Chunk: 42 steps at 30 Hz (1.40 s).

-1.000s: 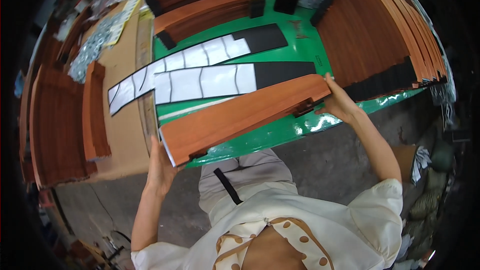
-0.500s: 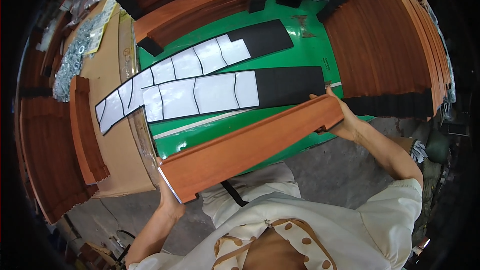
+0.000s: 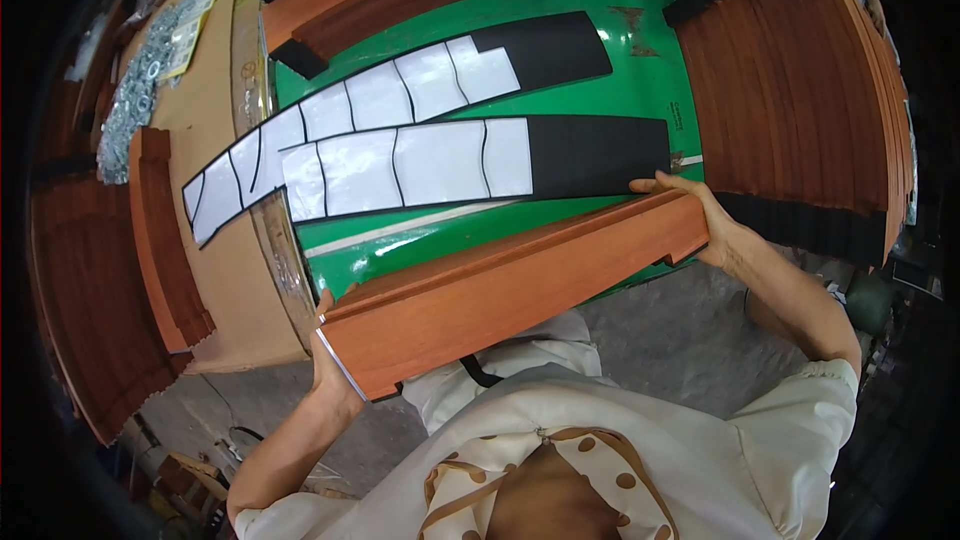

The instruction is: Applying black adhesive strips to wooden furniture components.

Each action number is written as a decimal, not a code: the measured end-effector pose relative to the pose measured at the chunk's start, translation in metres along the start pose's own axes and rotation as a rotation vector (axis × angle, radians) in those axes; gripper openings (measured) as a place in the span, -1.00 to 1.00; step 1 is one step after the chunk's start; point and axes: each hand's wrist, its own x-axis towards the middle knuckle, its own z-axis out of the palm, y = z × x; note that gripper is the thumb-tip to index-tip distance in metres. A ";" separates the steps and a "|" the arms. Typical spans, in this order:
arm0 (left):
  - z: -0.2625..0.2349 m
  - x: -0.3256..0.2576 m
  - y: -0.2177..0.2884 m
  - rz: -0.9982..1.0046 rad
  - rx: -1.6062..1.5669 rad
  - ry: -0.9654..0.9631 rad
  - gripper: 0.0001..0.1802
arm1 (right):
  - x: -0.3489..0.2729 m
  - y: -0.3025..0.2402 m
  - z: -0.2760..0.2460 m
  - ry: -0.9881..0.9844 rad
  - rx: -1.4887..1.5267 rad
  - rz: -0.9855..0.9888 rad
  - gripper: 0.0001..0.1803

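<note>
Green table (image 3: 640,50); wood panel (image 3: 520,290) btwn both hands' fingers (image 3: 672,183).

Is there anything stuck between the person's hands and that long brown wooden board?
No, nothing visible. The left hand grips one end of the wooden board and the right hand grips the other end, bare skin on wood. The board sits just in front of the green table with its black-and-white strips.

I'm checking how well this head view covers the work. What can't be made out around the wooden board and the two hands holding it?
- Left hand: its fingers are behind the wooden board, so the grip is hidden.
- Right hand: the palm side is hidden by the board's end.
- Board's underside: faces away.
- Stack of boards: cut off by the dark fisheye rim.
- Small metal parts: too small to identify.
</note>
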 end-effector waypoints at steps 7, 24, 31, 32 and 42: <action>-0.018 -0.009 -0.029 0.236 -0.084 -0.175 -0.31 | -0.021 0.064 0.000 -0.014 0.081 -0.303 -0.46; -0.070 0.113 -0.045 1.270 0.279 -0.146 -0.31 | 0.074 0.094 0.006 0.057 -0.303 -1.415 -0.02; -0.074 0.115 -0.045 1.050 0.206 -0.343 -0.30 | 0.086 0.093 0.000 0.118 -0.402 -1.349 -0.02; -0.067 0.112 -0.044 1.101 0.151 -0.365 -0.25 | 0.087 0.093 0.000 0.083 -0.368 -1.341 -0.01; -0.049 0.094 -0.041 1.067 0.041 -0.407 -0.01 | 0.081 0.094 0.017 0.040 -0.107 -1.324 -0.04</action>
